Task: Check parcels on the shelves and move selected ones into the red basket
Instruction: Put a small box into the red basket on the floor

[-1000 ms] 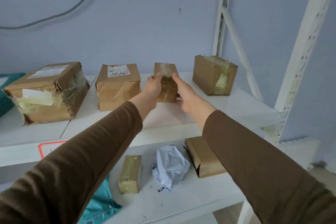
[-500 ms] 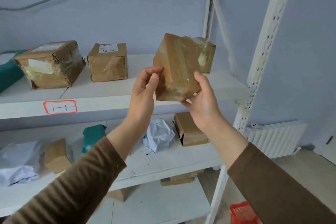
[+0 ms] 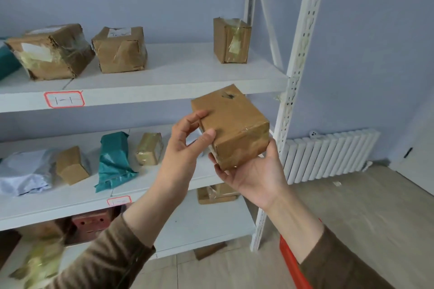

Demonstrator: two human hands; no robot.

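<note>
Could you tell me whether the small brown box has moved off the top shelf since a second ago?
Yes. The small brown box has left the top shelf; both hands hold it in front of and below that shelf's edge.

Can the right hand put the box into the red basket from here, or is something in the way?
Probably yes. The right hand cradles the box from below, and the red basket lies on the floor under that forearm. Nothing shows between them; only its rim is visible.

Both arms wear long brown knit sleeves [image 3: 112, 258], wrists bare.
</note>
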